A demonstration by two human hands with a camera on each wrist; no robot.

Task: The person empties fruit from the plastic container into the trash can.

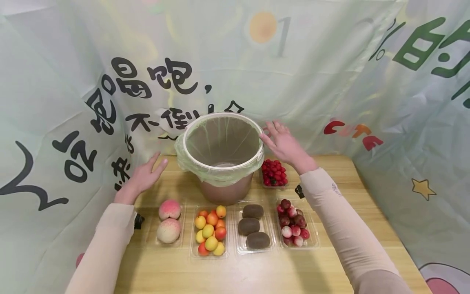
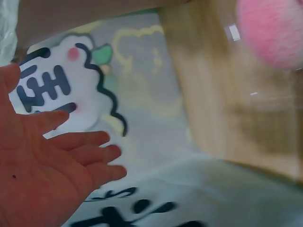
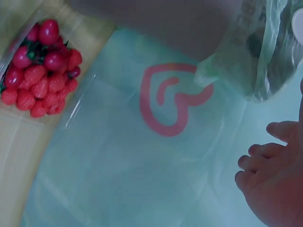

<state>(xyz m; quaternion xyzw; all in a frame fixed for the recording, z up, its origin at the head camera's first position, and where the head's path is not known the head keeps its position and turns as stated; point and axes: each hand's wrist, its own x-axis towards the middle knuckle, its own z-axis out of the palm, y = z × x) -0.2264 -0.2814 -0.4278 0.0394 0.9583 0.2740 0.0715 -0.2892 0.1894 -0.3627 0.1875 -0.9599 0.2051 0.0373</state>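
A person's left grip (image 1: 145, 177), fingers spread loosely, hovers; just right of it stands a bin (image 1: 225, 192) lined with a green bag (image 1: 222, 177). The right grip (image 1: 283, 143), its fingers extended, is at the bin's rim, contact unclear. On the desk (image 1: 242, 275), two peaches (image 1: 169, 231) lie below the left grip, red fruit (image 1: 274, 173) below the right.

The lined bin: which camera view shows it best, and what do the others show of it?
Head view: the bin appears nearly whole, with its open mouth and green liner. The left wrist view catches only some wall and liner edge; the right wrist view, part of wall and hanging liner.
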